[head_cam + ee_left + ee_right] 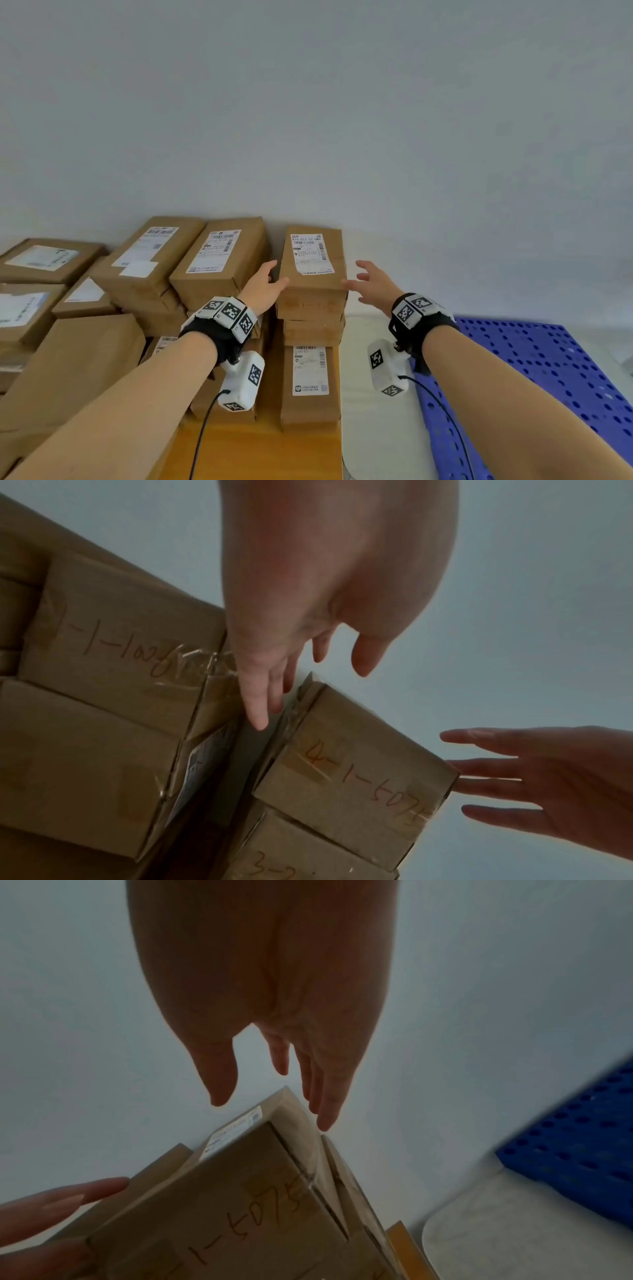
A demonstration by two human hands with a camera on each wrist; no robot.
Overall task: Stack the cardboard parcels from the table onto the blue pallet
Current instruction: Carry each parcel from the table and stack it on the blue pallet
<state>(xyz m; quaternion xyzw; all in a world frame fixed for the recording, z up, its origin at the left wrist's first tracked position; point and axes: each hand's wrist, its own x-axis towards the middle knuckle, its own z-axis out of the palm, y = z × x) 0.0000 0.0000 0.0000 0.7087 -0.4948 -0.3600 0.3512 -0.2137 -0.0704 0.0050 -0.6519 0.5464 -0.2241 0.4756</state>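
Note:
A brown cardboard parcel with a white shipping label tops the stack at the table's right edge; its near end reads "4-1-5075". My left hand is at its left side. The straight fingers reach into the gap between this parcel and the neighbouring one, and the thumb lies by the near top edge. My right hand hovers spread at the parcel's right side, with the fingertips beside its edge. The blue perforated pallet lies low at the right, with nothing on the part in view.
Several more labelled parcels are stacked across the wooden table to the left. A white mat lies between the table and the pallet. A plain grey wall stands close behind the stacks.

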